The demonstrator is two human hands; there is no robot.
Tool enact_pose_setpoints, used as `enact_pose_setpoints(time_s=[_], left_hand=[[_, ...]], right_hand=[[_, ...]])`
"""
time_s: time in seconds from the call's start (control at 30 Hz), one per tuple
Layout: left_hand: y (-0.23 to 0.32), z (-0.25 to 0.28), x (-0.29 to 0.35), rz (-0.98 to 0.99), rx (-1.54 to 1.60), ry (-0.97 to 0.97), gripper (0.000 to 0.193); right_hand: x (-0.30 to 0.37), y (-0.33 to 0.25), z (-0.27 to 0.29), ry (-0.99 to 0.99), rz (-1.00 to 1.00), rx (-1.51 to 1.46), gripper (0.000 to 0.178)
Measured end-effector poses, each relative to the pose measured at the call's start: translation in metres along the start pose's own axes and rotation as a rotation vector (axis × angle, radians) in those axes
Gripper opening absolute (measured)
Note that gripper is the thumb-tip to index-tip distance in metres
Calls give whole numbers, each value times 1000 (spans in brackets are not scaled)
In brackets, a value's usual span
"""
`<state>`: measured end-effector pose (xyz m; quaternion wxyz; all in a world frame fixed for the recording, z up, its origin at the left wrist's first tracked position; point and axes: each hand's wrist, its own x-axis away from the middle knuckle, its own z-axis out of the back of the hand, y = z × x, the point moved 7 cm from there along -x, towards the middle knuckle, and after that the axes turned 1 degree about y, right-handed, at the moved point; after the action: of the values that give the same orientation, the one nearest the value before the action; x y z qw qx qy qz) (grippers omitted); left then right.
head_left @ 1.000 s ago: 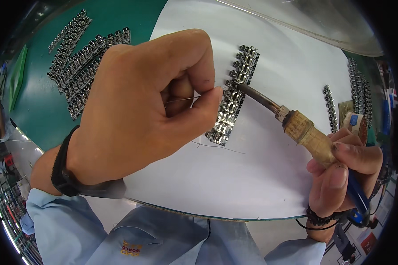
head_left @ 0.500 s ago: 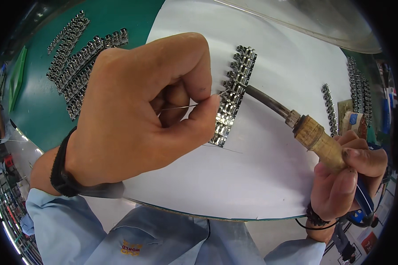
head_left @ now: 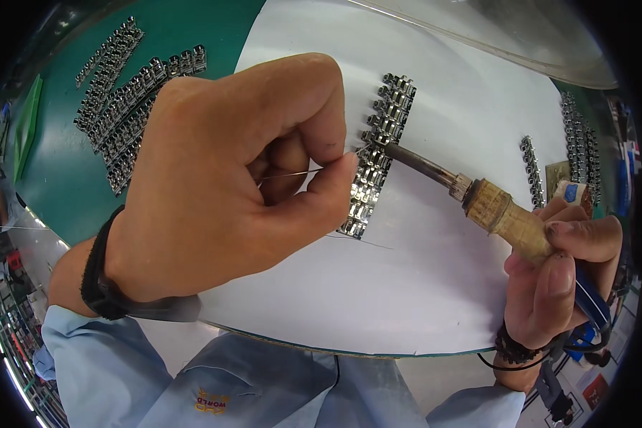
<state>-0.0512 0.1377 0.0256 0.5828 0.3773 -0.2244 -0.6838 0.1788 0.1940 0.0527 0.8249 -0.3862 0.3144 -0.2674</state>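
My left hand (head_left: 228, 171) pinches a thin solder wire (head_left: 287, 175) between thumb and forefinger. The wire's end reaches a strip of small shiny metal connectors (head_left: 364, 189) lying on white paper. In my right hand (head_left: 567, 274) is a soldering iron (head_left: 503, 214), gripped by its worn tan handle. Its dark tip meets the strip's right side close to the wire's end; my left fingertips hide part of the strip's left edge. A fine loose strand (head_left: 367, 242) lies by the strip's lower end.
More connector strips (head_left: 125, 96) lie on the green mat (head_left: 214, 28) at the left. Others (head_left: 581, 143) stand at the far right, near a small stained block (head_left: 572, 192). A clear curved cover (head_left: 492, 32) spans the top right.
The soldering iron has moved a little left and down along the strip, and its tip now sits over the connectors. My left hand has shifted very slightly right.
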Motion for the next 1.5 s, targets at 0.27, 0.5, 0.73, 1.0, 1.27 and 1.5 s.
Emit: enact_pose_setpoints(time_s=[0.27,0.5,0.73,1.0,1.27,1.5], left_hand=[[-3,-1,-1,4,0,-5,23],[-7,-5,-2,-1,32,-38,20],[-7,0,0,57,36,-52,17],[-9,0,5,165,186,-58,15],[-3,-3,1,71,68,-71,21],[-4,-3,1,47,58,-75,23]], right_hand=[[-3,2,-1,32,3,-40,28],[-3,1,1,34,-53,-41,28],[0,0,-2,89,-75,-100,29],[4,-5,5,34,-1,-131,27],[8,-10,-3,10,-45,0,27],[4,-10,-8,28,-40,7,26]])
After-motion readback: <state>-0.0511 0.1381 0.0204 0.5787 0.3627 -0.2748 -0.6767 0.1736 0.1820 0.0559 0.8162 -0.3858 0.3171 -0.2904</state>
